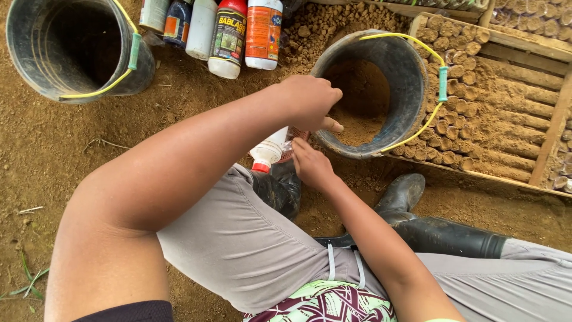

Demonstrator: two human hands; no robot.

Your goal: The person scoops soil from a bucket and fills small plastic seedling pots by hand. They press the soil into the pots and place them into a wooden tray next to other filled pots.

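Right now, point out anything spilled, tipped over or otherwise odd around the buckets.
The empty black bucket at top left lies tipped on its side, mouth toward the camera. The other bucket stands upright with soil inside. The white bottle between the hands is held tilted, red cap down. Nothing looks spilled or broken.

I sit on bare brown earth (47, 149) in soft, even daylight, with a few grass blades at its left edge. Ahead of me a heap of clumpy soil (333, 21) rises behind a row of plastic bottles (229, 36), and an empty black bucket (77, 48) lies tilted to my left. On my right, a wooden frame (554, 128) holds rows of soil-filled seedling bags (494, 125).
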